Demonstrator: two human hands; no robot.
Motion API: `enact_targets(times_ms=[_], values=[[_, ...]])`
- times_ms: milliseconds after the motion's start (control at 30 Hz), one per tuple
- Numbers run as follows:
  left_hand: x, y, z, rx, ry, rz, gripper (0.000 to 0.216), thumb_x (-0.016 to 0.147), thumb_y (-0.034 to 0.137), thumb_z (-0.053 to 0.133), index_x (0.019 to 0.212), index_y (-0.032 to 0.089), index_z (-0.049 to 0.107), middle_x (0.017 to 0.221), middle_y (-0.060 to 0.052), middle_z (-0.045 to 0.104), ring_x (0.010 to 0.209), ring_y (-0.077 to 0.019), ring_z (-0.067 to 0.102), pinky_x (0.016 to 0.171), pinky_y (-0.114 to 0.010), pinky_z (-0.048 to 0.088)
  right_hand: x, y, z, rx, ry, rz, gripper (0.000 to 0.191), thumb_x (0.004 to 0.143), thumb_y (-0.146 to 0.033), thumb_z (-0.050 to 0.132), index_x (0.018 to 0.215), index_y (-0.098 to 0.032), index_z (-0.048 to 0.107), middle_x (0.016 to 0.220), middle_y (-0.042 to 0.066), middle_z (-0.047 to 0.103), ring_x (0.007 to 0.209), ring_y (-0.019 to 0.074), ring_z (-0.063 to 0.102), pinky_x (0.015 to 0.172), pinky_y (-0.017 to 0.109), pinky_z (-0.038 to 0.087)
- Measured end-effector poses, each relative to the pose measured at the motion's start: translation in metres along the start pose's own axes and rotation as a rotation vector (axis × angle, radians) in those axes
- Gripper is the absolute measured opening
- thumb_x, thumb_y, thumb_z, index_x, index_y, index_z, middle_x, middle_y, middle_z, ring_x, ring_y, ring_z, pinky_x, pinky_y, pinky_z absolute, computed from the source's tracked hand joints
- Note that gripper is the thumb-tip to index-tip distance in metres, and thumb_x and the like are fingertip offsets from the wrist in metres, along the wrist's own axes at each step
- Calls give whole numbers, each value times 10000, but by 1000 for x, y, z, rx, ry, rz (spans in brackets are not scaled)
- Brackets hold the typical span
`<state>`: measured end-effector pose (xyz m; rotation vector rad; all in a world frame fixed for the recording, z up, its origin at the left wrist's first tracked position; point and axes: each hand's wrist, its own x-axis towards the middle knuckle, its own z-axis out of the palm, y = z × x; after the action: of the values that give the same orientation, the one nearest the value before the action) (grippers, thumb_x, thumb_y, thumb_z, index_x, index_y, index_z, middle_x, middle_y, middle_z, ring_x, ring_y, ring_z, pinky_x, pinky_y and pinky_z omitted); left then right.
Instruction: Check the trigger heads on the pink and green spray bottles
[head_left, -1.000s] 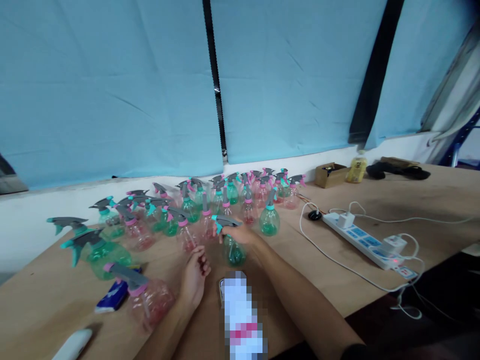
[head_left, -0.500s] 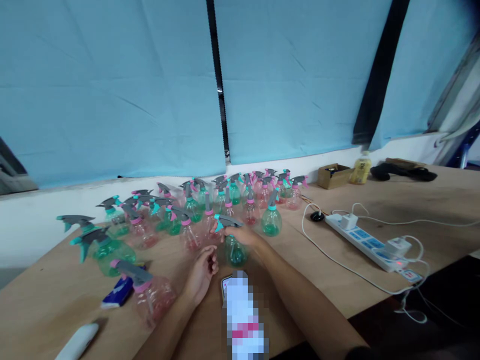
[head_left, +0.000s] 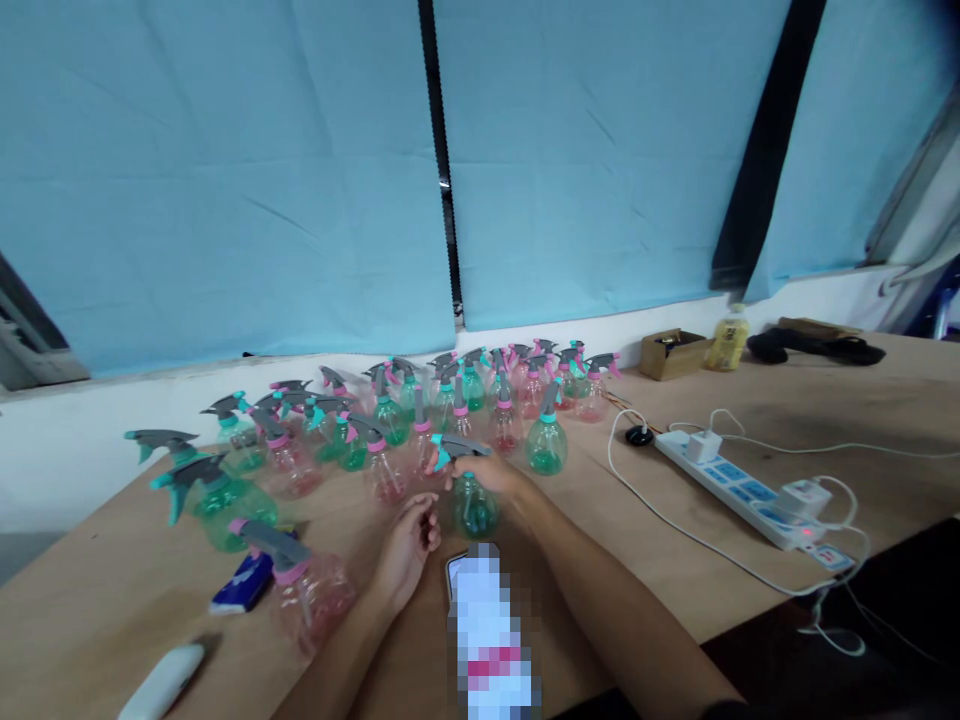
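My right hand (head_left: 491,472) grips the neck of a green spray bottle (head_left: 471,508) with a grey and teal trigger head, standing upright on the wooden table (head_left: 675,540). My left hand (head_left: 409,545) hovers just left of that bottle, fingers loosely curled, holding nothing. A pink spray bottle (head_left: 311,590) stands left of my left wrist. Behind them, several pink and green spray bottles (head_left: 420,410) crowd the table up to the white wall. A phone (head_left: 487,630) lies between my forearms, its screen blurred.
A white power strip (head_left: 739,488) with plugs and cables lies on the right. A cardboard box (head_left: 670,352), a yellow bottle (head_left: 727,340) and a dark item stand at the back right. A blue packet (head_left: 244,583) and a white object (head_left: 161,680) lie front left.
My left hand has moved a little closer to the green bottle. My right hand keeps its hold on the bottle's neck. The view has shifted slightly.
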<state>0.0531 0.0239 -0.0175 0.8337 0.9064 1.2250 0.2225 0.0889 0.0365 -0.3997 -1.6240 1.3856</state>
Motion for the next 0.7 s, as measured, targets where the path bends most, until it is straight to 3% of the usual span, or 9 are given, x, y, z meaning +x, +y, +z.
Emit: enact_targets(times_ms=[700], values=[[-5, 3, 5, 52, 8, 44, 261, 716, 342, 715, 883, 186, 588, 642, 60, 474, 516, -61, 422, 473, -173, 299, -3, -2, 6, 22, 17, -34, 320, 597, -185, 502, 854, -180, 691, 720, -1, 658, 570, 129, 587, 587, 250, 452]])
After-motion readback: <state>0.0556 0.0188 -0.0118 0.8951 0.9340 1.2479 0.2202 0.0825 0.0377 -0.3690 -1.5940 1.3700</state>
